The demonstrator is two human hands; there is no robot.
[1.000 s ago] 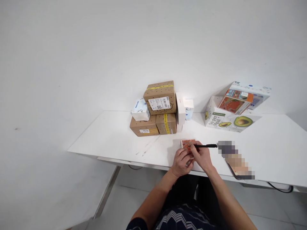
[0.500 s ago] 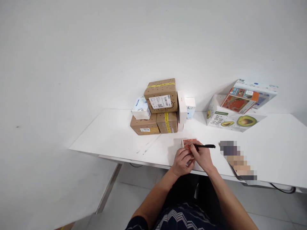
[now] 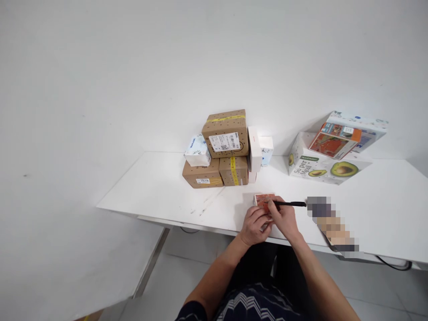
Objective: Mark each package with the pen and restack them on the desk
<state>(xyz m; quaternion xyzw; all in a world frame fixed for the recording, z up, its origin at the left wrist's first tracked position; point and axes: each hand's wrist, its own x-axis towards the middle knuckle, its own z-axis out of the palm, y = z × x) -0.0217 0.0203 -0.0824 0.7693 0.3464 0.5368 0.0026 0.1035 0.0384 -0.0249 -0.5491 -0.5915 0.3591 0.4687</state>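
A small box with a reddish-orange printed top lies near the front edge of the white table. My left hand is closed around the box's near left side, its fingers bent over it. In my right hand is a black pen, pinched between thumb and fingers over the box's top. The pen lies almost level, its back end pointing right. My fingers hide its tip and much of the box.
Brown cartons are stacked behind, with a white-blue tissue pack and a narrow white box beside them. At right a Super Meal box carries an orange box. A blurred-out phone-like object lies near the front edge.
My right hand and the pen have shifted slightly to the right across the box. My left hand keeps its hold, and the box stays in place.
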